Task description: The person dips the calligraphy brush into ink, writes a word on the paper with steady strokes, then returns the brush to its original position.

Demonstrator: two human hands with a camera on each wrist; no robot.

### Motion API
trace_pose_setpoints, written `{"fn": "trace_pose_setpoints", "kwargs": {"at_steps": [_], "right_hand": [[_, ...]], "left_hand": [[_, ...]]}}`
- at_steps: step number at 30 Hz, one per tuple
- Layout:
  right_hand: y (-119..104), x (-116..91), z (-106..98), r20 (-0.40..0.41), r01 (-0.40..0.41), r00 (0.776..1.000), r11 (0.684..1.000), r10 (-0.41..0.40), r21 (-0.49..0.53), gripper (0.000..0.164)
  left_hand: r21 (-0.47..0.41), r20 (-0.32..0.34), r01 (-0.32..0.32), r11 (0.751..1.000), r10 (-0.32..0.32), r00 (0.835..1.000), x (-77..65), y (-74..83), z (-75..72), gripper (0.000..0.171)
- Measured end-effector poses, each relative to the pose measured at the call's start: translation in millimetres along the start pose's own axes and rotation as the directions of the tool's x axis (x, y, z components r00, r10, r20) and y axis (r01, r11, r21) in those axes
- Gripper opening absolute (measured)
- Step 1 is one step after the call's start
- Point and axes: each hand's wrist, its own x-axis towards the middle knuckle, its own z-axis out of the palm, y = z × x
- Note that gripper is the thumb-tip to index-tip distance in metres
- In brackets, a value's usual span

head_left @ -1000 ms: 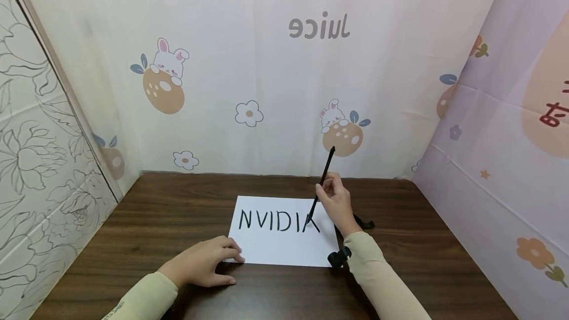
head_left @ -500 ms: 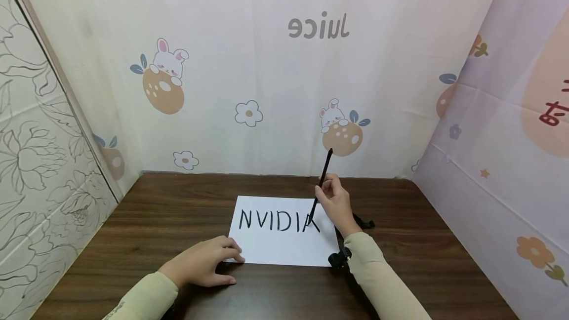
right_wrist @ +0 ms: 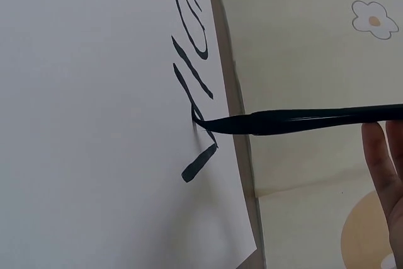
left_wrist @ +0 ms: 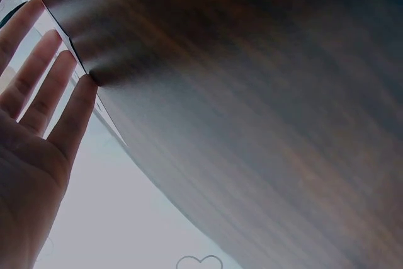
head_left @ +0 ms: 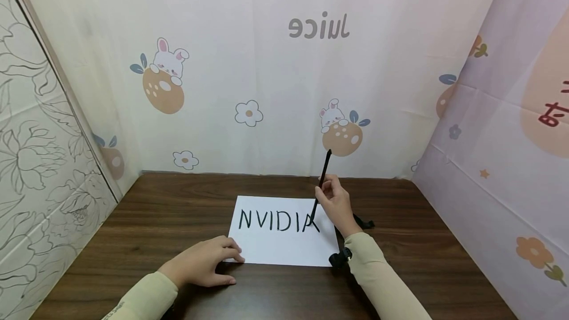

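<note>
A white sheet of paper [head_left: 284,251] lies on the table, bearing the black letters "NVIDIA" [head_left: 277,220] along its upper half. My right hand [head_left: 336,206] pinches a black calligraphy brush [head_left: 326,164] by its handle, over the paper's upper right. In the right wrist view the bristles [right_wrist: 214,124] bend against the sheet, between the two slanted strokes of the last letter. My left hand [head_left: 202,260] rests at the paper's lower left corner with its fingertips on the edge. Its fingers [left_wrist: 75,114] are loosely extended in the left wrist view.
The dark wooden table [head_left: 146,216] reaches back to a printed curtain [head_left: 213,63]. Another printed cloth [head_left: 498,162] hangs on the right, and a floral panel [head_left: 40,162] stands on the left. A black strap [head_left: 365,223] shows beside the right wrist.
The brush tip has shifted slightly rightward within the last letter, while the handle's top has dipped a little to the left. My left hand and the paper have stayed in place.
</note>
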Motion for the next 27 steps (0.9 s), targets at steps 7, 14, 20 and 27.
{"fn": "trace_pose_setpoints", "kwargs": {"at_steps": [7, 14, 20, 27], "right_hand": [[-0.7, 0.0, -0.7, -0.004, -0.010, 1.000, 1.000, 0.010, -0.006, 0.025], [-0.2, -0.2, -2.2, -0.015, -0.017, 1.000, 1.000, 0.017, -0.021, 0.025], [2.1, -0.1, -3.9, -0.021, -0.006, 1.000, 1.000, 0.005, -0.024, 0.024], [1.9, 0.4, -5.8, -0.025, -0.001, 1.000, 1.000, 0.001, -0.020, 0.024]], "left_hand": [[-0.003, 0.006, 0.005, 1.000, -0.005, 1.000, -0.2, -0.2, 0.8, 0.034], [-0.006, 0.013, 0.013, 1.000, -0.013, 1.000, 0.1, 0.8, -0.1, 0.034], [-0.010, 0.001, -0.002, 1.000, 0.002, 1.000, 0.5, 1.0, -1.4, 0.033], [-0.011, -0.002, -0.012, 1.000, 0.012, 1.000, 0.7, 0.5, -1.0, 0.033]]}}
